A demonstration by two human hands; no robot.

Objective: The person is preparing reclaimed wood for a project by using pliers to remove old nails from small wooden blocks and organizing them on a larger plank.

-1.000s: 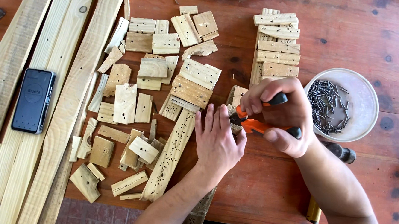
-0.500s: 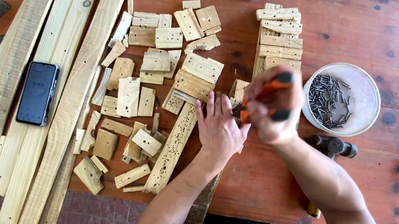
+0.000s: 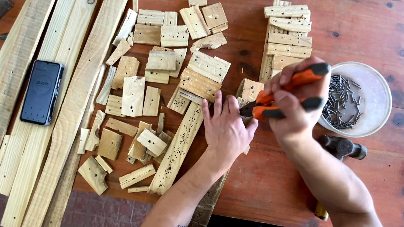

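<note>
On the red-brown wooden bench (image 3: 369,19), our left hand (image 3: 226,126) lies flat, fingers extended, pressing a small pale wood block (image 3: 244,107) down mid-bench. Our right hand (image 3: 294,98), wrist bent, squeezes the orange-and-black-handled pliers (image 3: 280,97), whose nose meets the block.

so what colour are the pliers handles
Orange and black pliers, in the right hand; head view.

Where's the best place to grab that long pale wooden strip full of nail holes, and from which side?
Probably grip the long pale wooden strip near its lower end, at the table edge, fingers across its narrow width; it lies flat and its upper end sits beside the left hand.
</note>
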